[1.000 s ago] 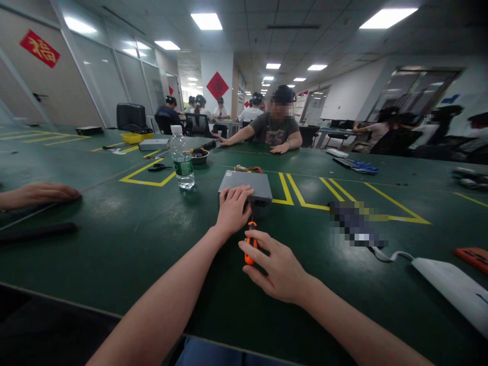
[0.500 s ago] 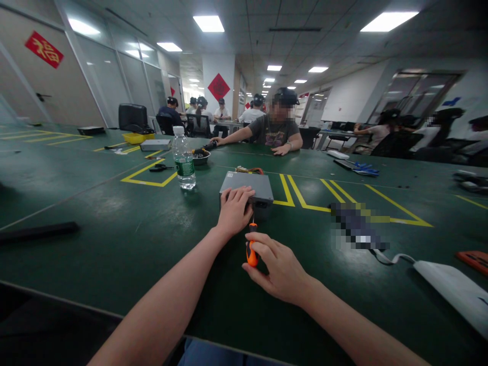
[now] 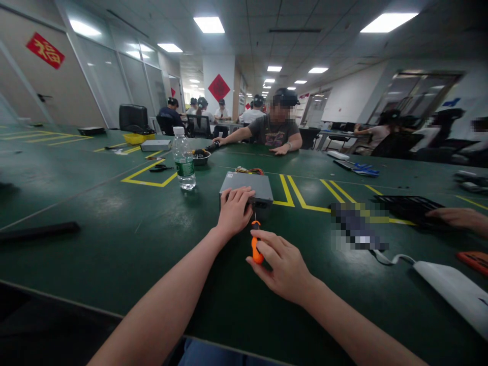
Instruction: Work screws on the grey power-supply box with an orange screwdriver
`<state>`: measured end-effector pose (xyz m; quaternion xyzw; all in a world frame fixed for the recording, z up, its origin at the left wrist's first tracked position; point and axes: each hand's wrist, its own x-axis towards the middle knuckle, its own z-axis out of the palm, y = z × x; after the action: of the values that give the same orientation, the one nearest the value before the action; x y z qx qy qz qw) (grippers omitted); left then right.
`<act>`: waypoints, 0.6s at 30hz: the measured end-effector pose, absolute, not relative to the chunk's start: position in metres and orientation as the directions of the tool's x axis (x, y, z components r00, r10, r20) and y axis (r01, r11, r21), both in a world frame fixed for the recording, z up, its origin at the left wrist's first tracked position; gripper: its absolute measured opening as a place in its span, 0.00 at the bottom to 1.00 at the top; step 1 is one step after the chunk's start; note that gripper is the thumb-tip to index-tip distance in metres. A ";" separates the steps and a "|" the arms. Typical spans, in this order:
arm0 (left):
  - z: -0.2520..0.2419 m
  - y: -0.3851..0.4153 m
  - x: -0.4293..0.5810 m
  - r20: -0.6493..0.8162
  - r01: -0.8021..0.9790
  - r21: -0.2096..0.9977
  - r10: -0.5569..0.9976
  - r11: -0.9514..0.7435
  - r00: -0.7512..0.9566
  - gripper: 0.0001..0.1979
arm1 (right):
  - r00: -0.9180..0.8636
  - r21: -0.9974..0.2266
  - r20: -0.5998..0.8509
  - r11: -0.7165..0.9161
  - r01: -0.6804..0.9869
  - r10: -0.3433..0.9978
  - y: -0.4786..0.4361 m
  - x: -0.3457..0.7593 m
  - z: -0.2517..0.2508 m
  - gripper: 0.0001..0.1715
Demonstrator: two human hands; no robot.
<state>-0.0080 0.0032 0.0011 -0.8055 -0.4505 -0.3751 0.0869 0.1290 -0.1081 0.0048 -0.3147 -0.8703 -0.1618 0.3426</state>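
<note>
R fingers point(image 3: 267, 247) grip screwdriver point(image 3: 255, 249), tip at box point(image 3: 247, 184).

On the tabletop point(image 3: 114, 229): one grey metal box point(image 3: 247, 184) at 12 o'clock, one orange screwdriver point(image 3: 256, 250), one water bottle point(image 3: 183, 158) at 11 o'clock, one metal bowl point(image 3: 200, 158), one yellow tray point(image 3: 138, 137), one black grille point(image 3: 404, 204) at 2 o'clock. The person's own grips number two, left grip point(image 3: 233, 209) and right grip point(image 3: 285, 265). One co-worker's hand point(image 3: 455, 217) at 3 o'clock.
</note>
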 end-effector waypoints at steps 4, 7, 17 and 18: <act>0.002 0.003 -0.008 0.683 0.789 0.198 0.659 -0.582 0.315 0.17 | -0.638 0.077 0.599 0.758 0.648 0.484 -0.113 0.126 0.011 0.18; 0.001 0.004 -0.008 0.687 0.787 0.194 0.654 -0.585 0.317 0.17 | -0.652 0.113 0.606 0.762 0.638 0.456 -0.113 0.125 0.013 0.17; 0.001 0.003 -0.008 0.688 0.786 0.201 0.655 -0.585 0.313 0.16 | -0.647 0.019 0.539 0.760 0.649 0.539 -0.110 0.121 0.002 0.15; 0.001 0.003 -0.008 0.687 0.785 0.201 0.656 -0.586 0.313 0.16 | -0.651 0.008 0.517 0.757 0.654 0.556 -0.110 0.121 0.002 0.16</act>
<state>-0.0084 0.0028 0.0011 -0.8058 -0.4471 -0.3788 0.0856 0.1208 -0.1103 0.0025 -0.3349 -0.9032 -0.0974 0.2501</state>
